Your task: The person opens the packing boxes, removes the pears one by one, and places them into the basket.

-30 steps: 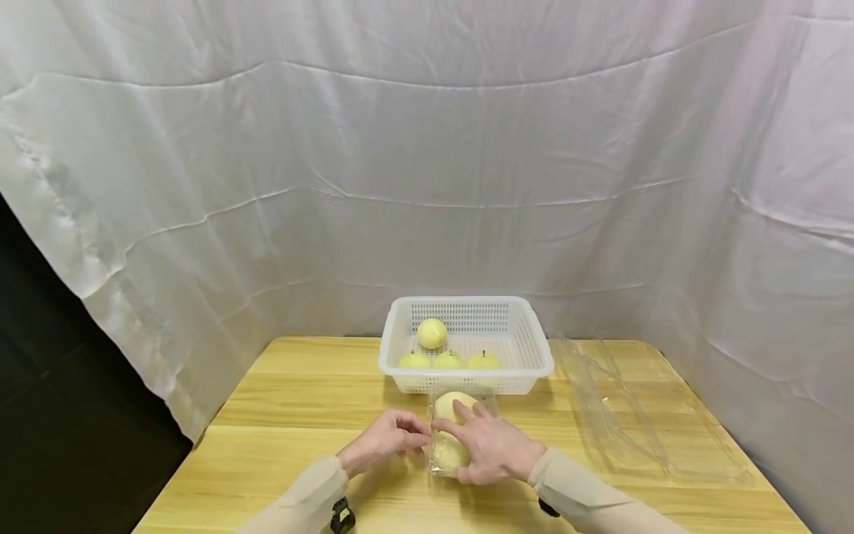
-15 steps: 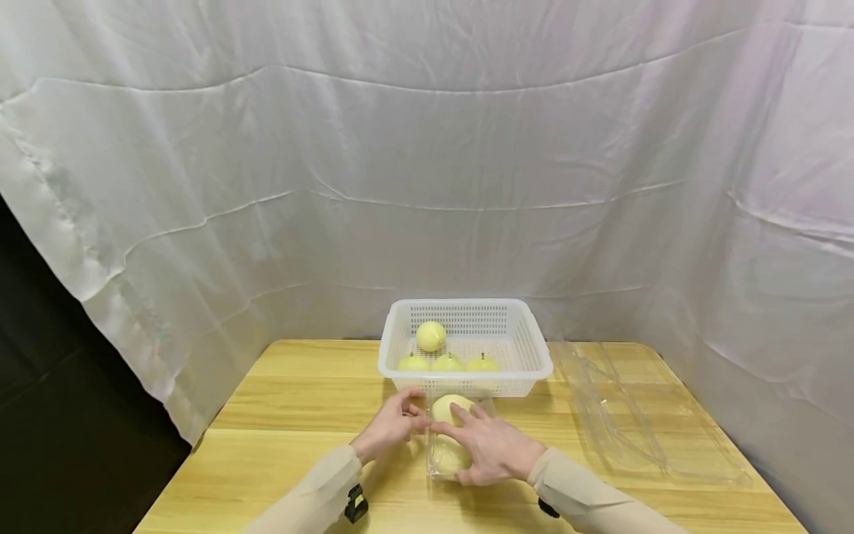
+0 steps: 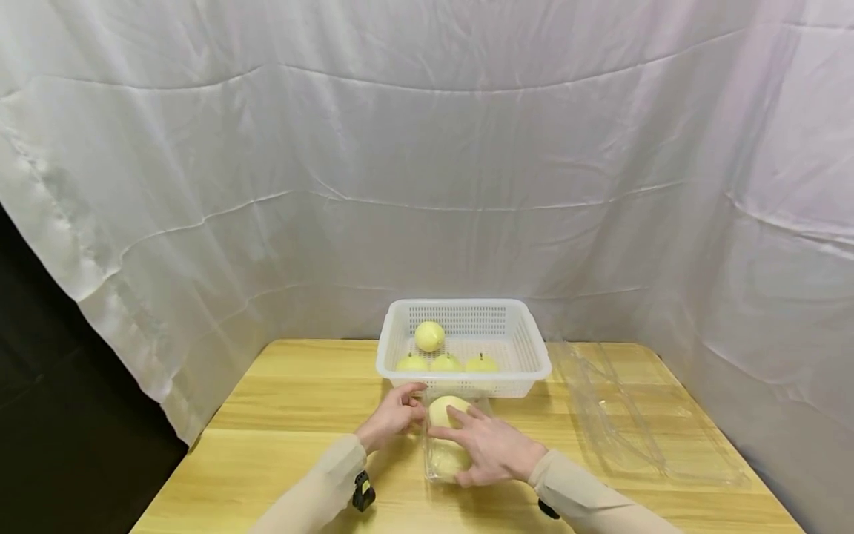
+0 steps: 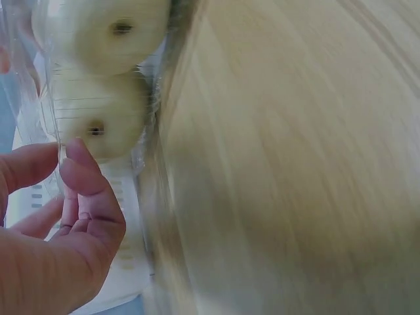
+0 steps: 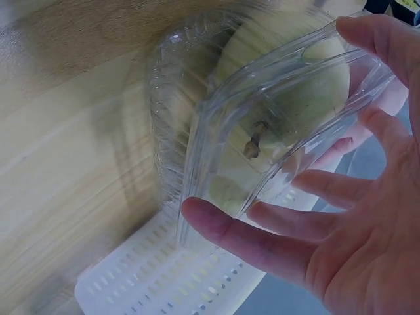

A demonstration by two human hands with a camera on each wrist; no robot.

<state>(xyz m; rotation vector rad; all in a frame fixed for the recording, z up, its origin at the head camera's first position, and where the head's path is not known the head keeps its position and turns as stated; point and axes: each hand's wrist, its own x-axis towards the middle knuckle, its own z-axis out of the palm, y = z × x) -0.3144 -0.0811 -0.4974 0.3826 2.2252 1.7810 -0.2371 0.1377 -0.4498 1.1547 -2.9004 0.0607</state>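
A clear plastic clamshell box (image 5: 197, 138) stands on the table in front of the basket, with pale yellow pears (image 4: 98, 111) inside. My left hand (image 3: 394, 417) is at the box's left side, its thumb and fingertips pinching the thin clear rim in the left wrist view. Over the lid spreads my right hand (image 3: 494, 445), fingertips and thumb touching the plastic from the right. A pear stem shows through the lid in the right wrist view. Part of the box's right side is hidden under my right hand in the head view.
Behind the box is a white slotted basket (image 3: 463, 377) holding several pears, one pear (image 3: 429, 336) toward its back. More clear plastic packaging (image 3: 620, 423) lies on the wooden table (image 3: 287, 415) at the right. Pale cloth (image 3: 427, 252) hangs behind and beside the table.
My left hand has moved away from me along the box's left edge, to its far left corner. The right hand stays on the lid.
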